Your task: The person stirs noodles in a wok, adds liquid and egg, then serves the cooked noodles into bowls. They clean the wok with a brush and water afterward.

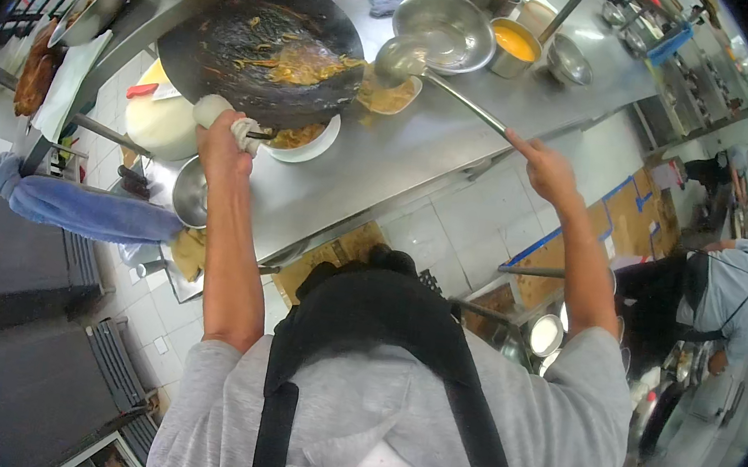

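My left hand grips the handle of a dark wok, with a pale cloth bunched around the grip. The wok is tilted above the counter, and saucy yellow-brown food lies inside it. A white bowl holding similar food stands just below the wok's near edge. In my right hand is the long handle of a steel ladle. The ladle's head hangs over a second white bowl of food, partly hiding it. A wide steel basin sits behind the ladle.
A steel pot of orange liquid and a small steel bowl stand on the steel counter. Blue towel hangs over a rail at left. Two people work at right, the nearer person bending over.
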`<state>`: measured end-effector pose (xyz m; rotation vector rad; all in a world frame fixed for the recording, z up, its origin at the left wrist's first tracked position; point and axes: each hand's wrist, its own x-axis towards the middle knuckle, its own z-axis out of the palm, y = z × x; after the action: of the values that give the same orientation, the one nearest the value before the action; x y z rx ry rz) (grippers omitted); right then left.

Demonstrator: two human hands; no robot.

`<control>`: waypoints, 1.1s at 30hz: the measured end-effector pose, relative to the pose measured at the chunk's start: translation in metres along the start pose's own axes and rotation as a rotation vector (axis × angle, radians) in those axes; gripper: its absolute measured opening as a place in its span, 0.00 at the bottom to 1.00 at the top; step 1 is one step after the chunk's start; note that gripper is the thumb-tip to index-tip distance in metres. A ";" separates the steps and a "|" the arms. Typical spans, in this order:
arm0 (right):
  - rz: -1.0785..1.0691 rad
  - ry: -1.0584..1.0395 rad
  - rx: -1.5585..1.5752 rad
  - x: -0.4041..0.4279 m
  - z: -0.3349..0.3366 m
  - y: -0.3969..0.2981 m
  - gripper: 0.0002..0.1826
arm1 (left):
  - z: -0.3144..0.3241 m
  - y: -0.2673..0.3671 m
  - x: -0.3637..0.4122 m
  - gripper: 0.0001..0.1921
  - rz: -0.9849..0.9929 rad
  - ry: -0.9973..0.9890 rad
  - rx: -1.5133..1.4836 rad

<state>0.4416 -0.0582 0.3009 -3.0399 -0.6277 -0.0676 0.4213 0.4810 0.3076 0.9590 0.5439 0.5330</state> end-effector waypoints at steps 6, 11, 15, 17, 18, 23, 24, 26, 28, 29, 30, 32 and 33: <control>-0.071 0.095 0.309 0.026 0.012 -0.056 0.41 | -0.029 0.018 -0.008 0.17 -0.089 0.006 -0.073; -0.259 0.133 0.540 0.074 0.034 -0.143 0.43 | -0.070 0.050 -0.026 0.09 -0.236 0.008 -0.125; -0.378 0.051 0.496 0.094 0.056 -0.196 0.43 | -0.113 0.079 -0.042 0.07 -0.223 0.008 -0.109; -0.377 -0.036 0.432 0.083 0.058 -0.213 0.43 | -0.127 0.093 -0.049 0.08 -0.168 0.057 -0.075; -0.366 -0.062 0.428 0.078 0.061 -0.214 0.43 | -0.133 0.098 -0.051 0.09 -0.143 0.075 -0.052; -0.338 -0.080 0.411 0.043 0.067 -0.187 0.42 | -0.158 0.113 -0.050 0.13 -0.068 0.101 -0.029; -0.335 -0.086 0.387 0.040 0.064 -0.181 0.42 | -0.168 0.112 -0.043 0.13 -0.062 0.141 -0.029; -0.321 -0.096 0.338 0.032 0.058 -0.165 0.41 | -0.178 0.108 -0.032 0.14 -0.024 0.176 -0.026; -0.325 -0.048 0.252 0.029 0.060 -0.144 0.40 | -0.181 0.105 -0.029 0.15 0.041 0.172 -0.025; -0.310 -0.046 0.224 0.029 0.054 -0.137 0.40 | -0.180 0.106 -0.032 0.16 0.051 0.180 -0.009; -0.294 -0.044 0.195 0.029 0.047 -0.131 0.40 | -0.176 0.108 -0.036 0.16 0.062 0.188 0.006; -0.298 0.005 0.176 0.034 0.035 -0.127 0.40 | -0.174 0.110 -0.041 0.17 0.065 0.195 0.042; -0.296 0.014 0.174 0.037 0.029 -0.128 0.40 | -0.175 0.112 -0.042 0.17 0.058 0.194 0.062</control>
<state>0.4261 0.0753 0.2772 -2.7565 -1.0191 -0.0403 0.2579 0.6131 0.3312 0.9898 0.7116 0.6692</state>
